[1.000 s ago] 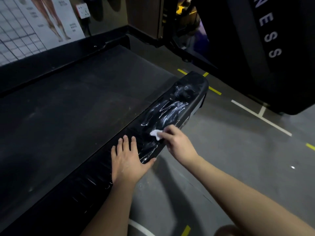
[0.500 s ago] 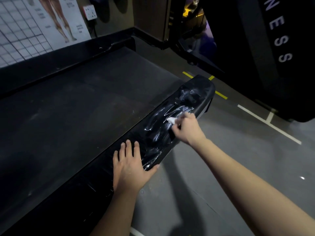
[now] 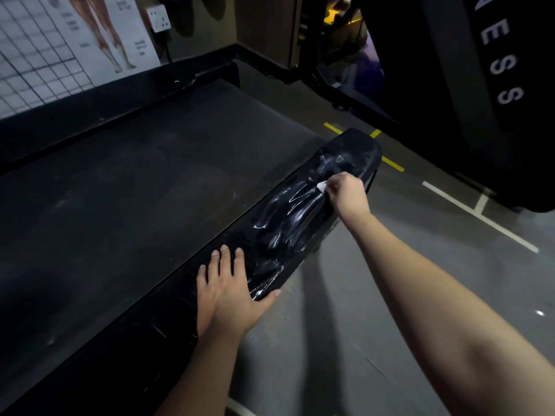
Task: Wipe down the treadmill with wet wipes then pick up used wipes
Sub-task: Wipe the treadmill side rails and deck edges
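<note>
Your right hand [image 3: 345, 195] pinches the wipe [image 3: 322, 185] against the glossy, wet-streaked side rail [image 3: 285, 235], close to its rounded far end. Your left hand [image 3: 228, 292] lies flat on the rail nearer you, fingers straight, thumb over the outer edge. The belt [image 3: 135, 190] spreads leftward (dull, dusty), and open grey floor [image 3: 390, 265] borders the rail's right edge.

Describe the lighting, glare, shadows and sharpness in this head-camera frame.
Head view: dim overall, with the treadmill belt nearly featureless. Bright glare streaks on the wet side rail below the wipe pinched in the right hand. Soft arm shadows fall on the floor. The left hand, flat on the rail, looks sharp, with no obvious motion blur. Wide-angle stretch enlarges the near forearms.
</note>
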Demonstrator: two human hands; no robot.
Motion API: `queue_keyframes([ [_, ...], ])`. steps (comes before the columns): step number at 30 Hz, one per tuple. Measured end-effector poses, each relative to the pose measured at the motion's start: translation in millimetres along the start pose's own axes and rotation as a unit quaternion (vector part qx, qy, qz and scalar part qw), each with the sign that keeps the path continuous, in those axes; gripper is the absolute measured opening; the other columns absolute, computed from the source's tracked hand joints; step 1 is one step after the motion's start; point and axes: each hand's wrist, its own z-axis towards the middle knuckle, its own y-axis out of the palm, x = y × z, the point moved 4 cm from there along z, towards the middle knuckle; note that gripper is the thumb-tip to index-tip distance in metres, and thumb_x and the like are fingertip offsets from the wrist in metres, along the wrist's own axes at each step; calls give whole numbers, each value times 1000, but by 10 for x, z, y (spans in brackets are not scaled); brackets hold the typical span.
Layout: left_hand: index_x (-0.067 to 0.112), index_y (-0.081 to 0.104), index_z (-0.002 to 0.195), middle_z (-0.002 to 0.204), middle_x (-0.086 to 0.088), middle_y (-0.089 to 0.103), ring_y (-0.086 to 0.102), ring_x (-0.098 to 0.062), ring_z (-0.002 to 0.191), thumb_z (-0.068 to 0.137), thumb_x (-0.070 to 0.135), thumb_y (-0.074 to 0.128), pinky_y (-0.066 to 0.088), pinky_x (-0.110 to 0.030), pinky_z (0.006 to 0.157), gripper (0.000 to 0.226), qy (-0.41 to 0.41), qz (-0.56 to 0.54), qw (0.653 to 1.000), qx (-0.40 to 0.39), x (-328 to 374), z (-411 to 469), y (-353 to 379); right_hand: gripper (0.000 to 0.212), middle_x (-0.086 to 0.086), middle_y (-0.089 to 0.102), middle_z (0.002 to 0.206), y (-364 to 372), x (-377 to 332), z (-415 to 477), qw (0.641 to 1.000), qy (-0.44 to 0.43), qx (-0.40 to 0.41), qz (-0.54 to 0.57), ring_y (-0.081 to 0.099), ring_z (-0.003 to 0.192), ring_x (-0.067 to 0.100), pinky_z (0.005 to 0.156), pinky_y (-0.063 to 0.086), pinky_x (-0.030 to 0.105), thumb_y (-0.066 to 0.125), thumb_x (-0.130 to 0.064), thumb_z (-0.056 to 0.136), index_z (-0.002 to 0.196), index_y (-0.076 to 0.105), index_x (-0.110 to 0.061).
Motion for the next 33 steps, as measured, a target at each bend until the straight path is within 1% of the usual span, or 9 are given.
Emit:
queue_keyframes([
  [3, 10, 52, 148, 155, -19, 48, 45, -35, 144, 68, 94, 49, 39, -55, 114, 116, 0, 0, 1000, 4, 4, -2, -10, 11, 13, 72, 97, 59, -192, -288, 998, -61, 7, 19, 66, 91, 34, 85, 50, 34, 63, -2, 88, 83, 74, -3],
  [7, 9, 57, 144, 151, -21, 52, 50, -37, 139, 65, 90, 56, 42, -56, 110, 113, 2, -4, 1000, 6, 15, 1, -15, 9, 6, 72, 107, 148, -542, -1005, 974, -204, -62, 72, 65, 100, 26, 95, 51, 33, 64, -8, 91, 94, 73, -6],
  [11, 9, 56, 145, 152, -21, 51, 49, -37, 140, 66, 91, 53, 41, -57, 111, 114, -1, -3, 1000, 2, 17, -4, -20, 8, 6, 70, 104, 172, -646, -1155, 938, -316, -132, 54, 63, 98, 24, 92, 52, 33, 65, -7, 91, 95, 72, -7],
  [13, 9, 56, 145, 152, -20, 51, 48, -37, 141, 67, 91, 51, 41, -56, 111, 114, -2, -1, 1000, 0, 15, -9, -32, 6, 10, 69, 100, 159, -528, -849, 950, -292, -106, 20, 62, 96, 31, 87, 54, 40, 66, -4, 88, 88, 73, -5],
  [16, 9, 54, 147, 153, -19, 50, 47, -36, 142, 68, 93, 49, 41, -56, 112, 115, -1, 8, 1000, -3, 16, -7, -33, 9, 15, 64, 99, 84, -184, -168, 986, -159, -3, -48, 55, 93, 40, 76, 46, 40, 69, -2, 84, 81, 77, -5],
  [18, 10, 54, 147, 153, -19, 50, 47, -35, 142, 68, 94, 49, 41, -56, 112, 116, -3, 8, 1000, -4, 18, -4, -33, 15, 18, 62, 98, 72, -6, 153, 996, -63, -3, -59, 54, 96, 39, 75, 40, 35, 62, 2, 85, 78, 76, -1],
  [20, 9, 55, 147, 153, -19, 50, 48, -35, 142, 67, 94, 50, 41, -56, 112, 116, -3, 7, 1000, 1, 16, -1, -30, 16, 18, 64, 96, 103, -18, 243, 999, -26, -7, -26, 59, 96, 38, 78, 45, 36, 60, 3, 83, 79, 75, 0],
  [29, 9, 52, 147, 154, -20, 48, 46, -36, 143, 66, 90, 53, 38, -56, 115, 115, -4, -5, 1000, -3, 14, -7, -29, 10, -3, 66, 97, 58, -616, -1132, 946, -286, -144, 48, 62, 92, 17, 84, 50, 27, 66, -17, 88, 94, 73, -18],
  [33, 10, 50, 150, 157, -19, 46, 43, -35, 146, 67, 92, 49, 36, -55, 117, 116, -5, -6, 1000, -10, 17, -10, -45, 11, 4, 65, 91, 10, -456, -798, 957, -263, -124, 21, 63, 85, 23, 80, 51, 31, 69, -3, 83, 91, 74, -9],
])
